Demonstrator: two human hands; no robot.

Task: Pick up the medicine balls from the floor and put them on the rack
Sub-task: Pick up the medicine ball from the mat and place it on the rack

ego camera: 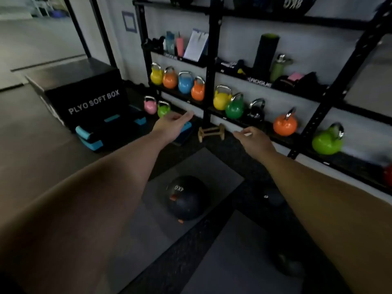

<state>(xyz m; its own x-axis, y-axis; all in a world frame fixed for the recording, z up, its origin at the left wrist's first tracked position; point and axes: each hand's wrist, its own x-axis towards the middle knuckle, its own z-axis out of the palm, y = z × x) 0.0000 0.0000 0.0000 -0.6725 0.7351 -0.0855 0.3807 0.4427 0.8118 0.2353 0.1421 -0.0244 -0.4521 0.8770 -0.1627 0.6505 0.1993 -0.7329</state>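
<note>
Down on the floor sits the 4 kg medicine ball point(186, 200), black, resting on a grey mat point(212, 166), untouched. A second dark ball point(272, 197) lies just right of it, half hidden behind the right forearm. Both arms stretch out over the 4 kg ball: left hand point(172, 122) open with fingers spread, right hand point(253, 137) loosely curled, each grip holding nothing — set wide, I'd judge, for a two-handed scoop. Beyond the ball stands the black rack point(214, 60), its lower shelves lined with coloured kettlebells point(233, 107), an 8 kg ball point(293, 3) up top. Wooden parallettes point(211, 132) lie between ball and rack; the plyo soft box point(93, 102) sits far left, clear of the lift.
</note>
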